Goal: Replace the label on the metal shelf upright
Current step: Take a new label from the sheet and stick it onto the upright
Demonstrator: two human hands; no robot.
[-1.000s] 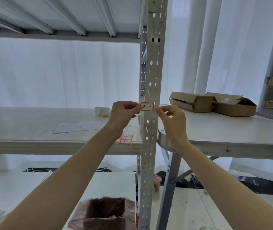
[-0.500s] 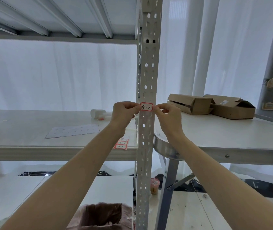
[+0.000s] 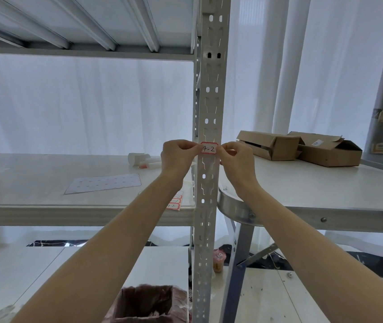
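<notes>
Label [image 3: 208, 148] "4-2" on front face of metal upright [image 3: 209, 101], just above shelf level. Left hand [image 3: 178, 157] and right hand [image 3: 238, 159] pinching its two short ends. Probably thin, light, floppy and sticky-backed; best held by edges only.

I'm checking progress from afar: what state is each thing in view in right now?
Label: marked 4-2, flat against the upright, an end pinched by each hand.
Upright: vertical.
Left hand: pinching the label's left end.
Right hand: pinching the label's right end.
Sticker sheet: lying flat on the shelf.
Spare labels: lying at the shelf edge.
Cardboard boxes: on the table, flaps open.
Bin: open, bag-lined.
</notes>
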